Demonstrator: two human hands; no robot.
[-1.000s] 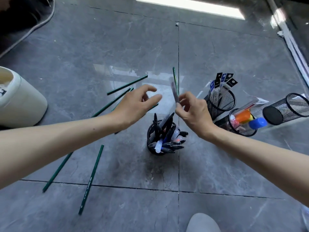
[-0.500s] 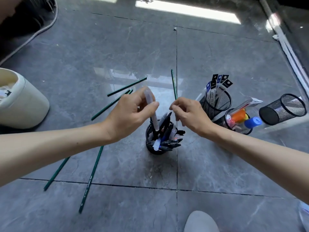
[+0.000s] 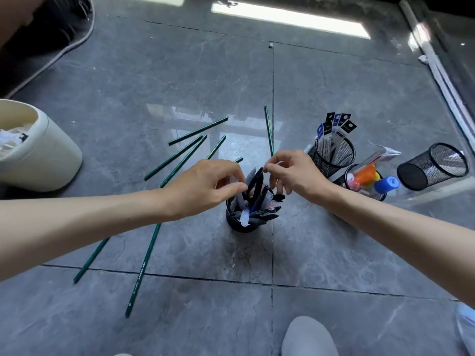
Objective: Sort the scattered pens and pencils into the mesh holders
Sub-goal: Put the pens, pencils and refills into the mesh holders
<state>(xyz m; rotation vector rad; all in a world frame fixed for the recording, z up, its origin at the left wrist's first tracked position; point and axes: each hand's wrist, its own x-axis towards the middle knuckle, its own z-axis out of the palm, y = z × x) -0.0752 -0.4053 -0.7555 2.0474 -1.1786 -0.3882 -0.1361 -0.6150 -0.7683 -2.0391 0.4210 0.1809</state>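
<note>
A black mesh holder [image 3: 237, 224] full of black and clear pens stands on the floor in the middle. My left hand [image 3: 205, 187] is just above its left rim, fingers closed on a clear pen [image 3: 240, 199] whose lower end is inside the holder. My right hand [image 3: 290, 173] hovers over the right rim, fingertips pinching the top of a black pen [image 3: 257, 182] that stands in the holder. Several green pencils [image 3: 180, 156] lie scattered on the floor to the left and behind.
Three more mesh holders sit right: one with packaged refills [image 3: 334, 155], one with coloured markers [image 3: 365, 181], one empty on its side [image 3: 431, 167]. A cream bin [image 3: 38, 152] stands far left. A grey shoe [image 3: 308, 337] shows at the bottom edge.
The clear pen passed from my right hand to my left, and my left hand lowered it into the holder. My right hand dropped to the pens' tops.
</note>
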